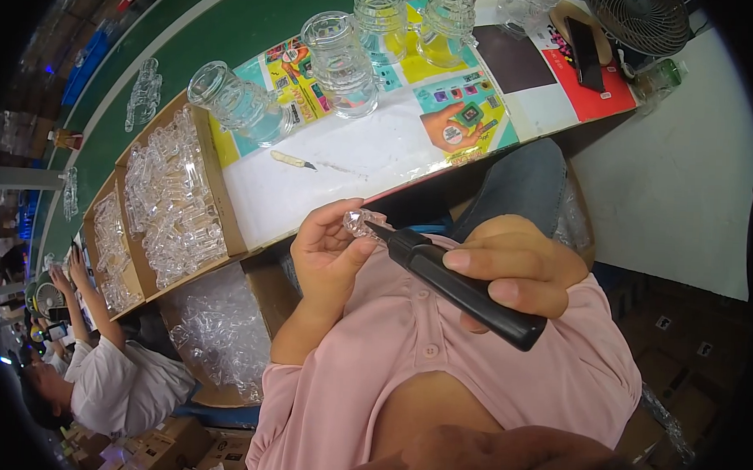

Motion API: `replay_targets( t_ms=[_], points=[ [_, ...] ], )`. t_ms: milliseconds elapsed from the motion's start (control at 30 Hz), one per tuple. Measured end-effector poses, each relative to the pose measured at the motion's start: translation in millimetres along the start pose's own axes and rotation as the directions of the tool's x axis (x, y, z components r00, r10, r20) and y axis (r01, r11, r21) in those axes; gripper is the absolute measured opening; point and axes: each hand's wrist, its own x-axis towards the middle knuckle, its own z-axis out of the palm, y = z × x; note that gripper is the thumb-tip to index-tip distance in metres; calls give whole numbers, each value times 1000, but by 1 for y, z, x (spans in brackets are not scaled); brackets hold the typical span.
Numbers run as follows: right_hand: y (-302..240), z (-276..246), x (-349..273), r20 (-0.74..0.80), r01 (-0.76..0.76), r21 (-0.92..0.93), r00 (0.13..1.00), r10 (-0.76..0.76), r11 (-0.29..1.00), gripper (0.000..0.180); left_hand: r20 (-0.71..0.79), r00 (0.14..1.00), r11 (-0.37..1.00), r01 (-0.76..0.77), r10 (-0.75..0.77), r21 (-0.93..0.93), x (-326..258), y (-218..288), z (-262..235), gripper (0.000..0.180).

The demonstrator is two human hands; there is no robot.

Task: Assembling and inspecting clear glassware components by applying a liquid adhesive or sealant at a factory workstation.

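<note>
My left hand (324,249) pinches a small clear plastic piece (360,222) with a faceted look between thumb and fingers, just above my lap. In my right hand (531,263) is a black squeeze bottle (454,280), tilted with its thin pointed nozzle toward the left. The nozzle tip reaches the clear piece; whether it touches cannot be made out. Beyond my hands, on the white tabletop (269,198), lies a small pale-handled craft knife (292,160). A clear mug-shaped vessel (239,103) leans over at the left, and several similar ones stand upright behind it.
Cardboard trays (218,196) of clear plastic parts line the left side, above a box of clear pieces (221,329). A phone (583,52) and a fan (642,24) are at far right. A green conveyor (179,50) runs behind; a co-worker (122,383) sits left.
</note>
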Motion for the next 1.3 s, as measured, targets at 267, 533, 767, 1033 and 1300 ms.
replay_targets(
  t_ms=[267, 533, 767, 1033, 1300],
  points=[
    [2, -1, 3, -22, -28, 27, 999, 28, 999, 45, -43, 997, 990, -61, 67, 128, -1, 1, -2, 45],
    [-3, -7, 3, 6, -251, 123, 968, 252, 960, 48, -34, 976, 940, -200, 217, 277, -1, -3, -6, 43],
    [7, -2, -6, -128, -387, 205, 900, 417, 899, 45, -25, 959, 901, -255, 281, 351, 0, -4, -6, 42],
    [16, 9, -5, -273, -651, 410, 581, 767, 639, 46, -6, 958, 896, -265, 285, 355, 2, -4, -7, 42],
    [52, 26, -15, -98, -322, 939, 95, 991, 124, 29, -99, 994, 999, 46, -47, -19, 11, -11, -12, 40]
  ],
)
